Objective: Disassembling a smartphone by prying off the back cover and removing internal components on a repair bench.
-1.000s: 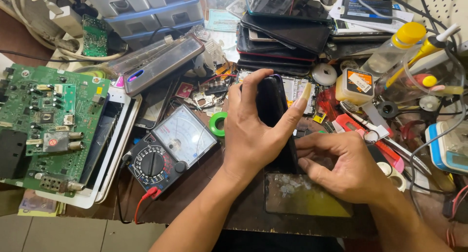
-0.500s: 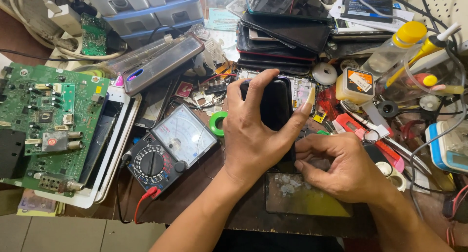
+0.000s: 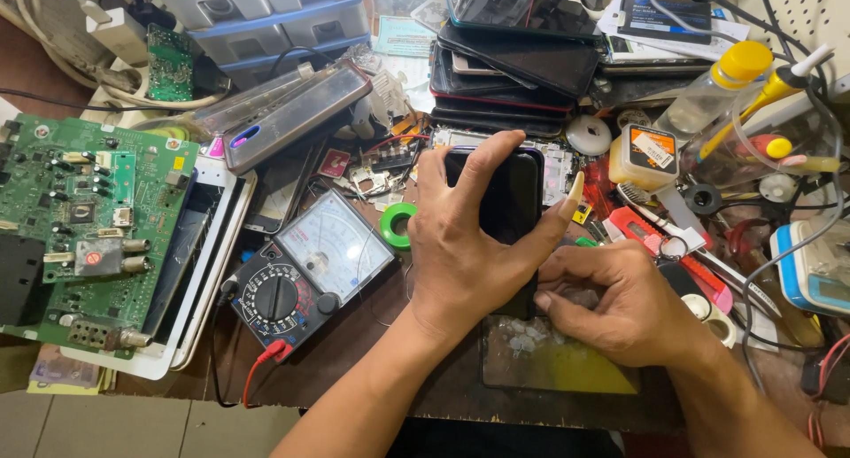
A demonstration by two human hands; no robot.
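- The wooden workbench (image 3: 354, 352) fills the view, crowded with electronics parts and tools.
- A large green circuit board (image 3: 84, 228) lies at the far left, resting on a white tray (image 3: 208, 290).
- A stack of dark phones and tablets (image 3: 522, 59) sits at the top centre, behind the hands.
- Blue-grey plastic drawers (image 3: 274, 19) stand at the top left, with a clear flat case (image 3: 292, 112) tilted just in front of them.
- An analogue multimeter (image 3: 310, 267) with a black dial lies left of the hands, a red lead plugged in at its lower edge.
- The left hand (image 3: 474, 245) is wrapped over a black phone (image 3: 513, 201), fingers on its top edge and thumb along its right side, pressing it down at the bench centre.
- The right hand (image 3: 620, 303) is curled into a loose fist at the phone's lower right corner, fingertips touching it; whether it pinches a tool cannot be told.
- A yellow-and-grey mat (image 3: 567, 365) lies under the right hand.
- A clear bottle with a yellow cap (image 3: 717, 90) stands at the upper right.
- A small jar (image 3: 642, 155) sits right of the phone.
- A green tape ring (image 3: 398, 223) lies just left of the left hand.
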